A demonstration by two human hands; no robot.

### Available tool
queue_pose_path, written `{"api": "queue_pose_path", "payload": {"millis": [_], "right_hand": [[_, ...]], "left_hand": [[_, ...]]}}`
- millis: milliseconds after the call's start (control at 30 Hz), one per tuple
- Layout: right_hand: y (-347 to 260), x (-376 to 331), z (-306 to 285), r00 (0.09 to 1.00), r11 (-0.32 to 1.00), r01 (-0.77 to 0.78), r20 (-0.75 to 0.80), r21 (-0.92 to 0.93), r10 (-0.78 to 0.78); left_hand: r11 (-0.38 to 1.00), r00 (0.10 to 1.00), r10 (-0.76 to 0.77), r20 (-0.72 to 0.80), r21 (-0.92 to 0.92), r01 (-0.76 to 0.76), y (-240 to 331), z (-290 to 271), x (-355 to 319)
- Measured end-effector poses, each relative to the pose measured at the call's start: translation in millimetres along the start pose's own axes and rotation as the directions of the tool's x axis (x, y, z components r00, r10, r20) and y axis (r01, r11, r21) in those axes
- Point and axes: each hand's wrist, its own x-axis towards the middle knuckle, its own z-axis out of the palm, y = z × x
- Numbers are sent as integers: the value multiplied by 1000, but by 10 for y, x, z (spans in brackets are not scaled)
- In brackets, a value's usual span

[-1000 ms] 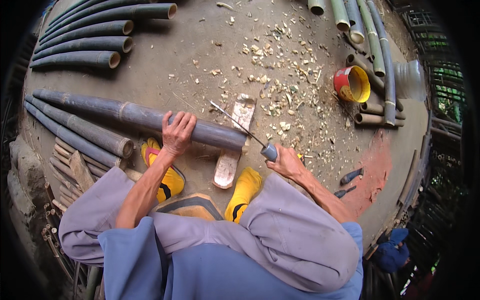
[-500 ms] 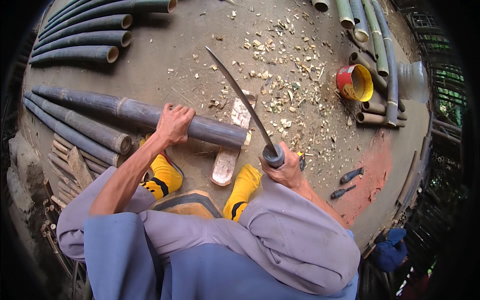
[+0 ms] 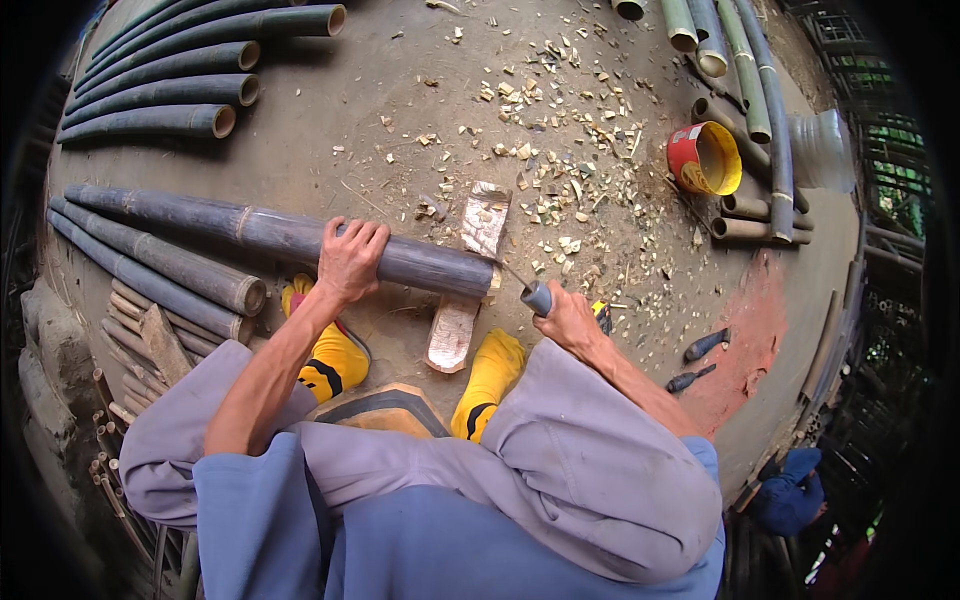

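My left hand (image 3: 352, 258) is wrapped over a thick dark bamboo pole (image 3: 430, 266), which slants across in front of me. The pole's right end rests on a pale, chopped wooden block (image 3: 453, 335) between my feet in yellow socks. In my right hand (image 3: 570, 318) is a machete, gripped by its dark, round-ended handle (image 3: 537, 297). Its thin blade appears nearly edge-on and reaches the pole's cut end; whether it has bitten in, I cannot tell.
Wood chips (image 3: 560, 150) litter the ground ahead. More bamboo poles (image 3: 160, 90) lie at upper left and upper right. A red and yellow bucket (image 3: 704, 158) stands at right, with two dark tools (image 3: 707, 345) nearer. Another person (image 3: 788, 492) is at lower right.
The machete has swung down from its raised position to the pole's right end. My left hand keeps its grip on the bamboo, and the view has shifted slightly.
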Motion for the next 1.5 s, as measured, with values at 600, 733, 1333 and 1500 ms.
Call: {"api": "queue_pose_path", "payload": {"millis": [600,733,1333,1500], "right_hand": [[-454,-165,-231,969,919,230,-165,320,-185],[285,105,-64,995,995,-80,52,-63,83],[-179,-93,-201,998,974,69,-19,216,-67],[128,22,-172,975,991,-134,178,-13,134]], "left_hand": [[999,994,-27,-110,16,29,8,152,-108],[998,980,-10,-199,52,20,40,125,-36],[996,956,-25,-292,69,47,112,233,-110],[997,977,-10,-212,76,27,28,262,-157]]}}
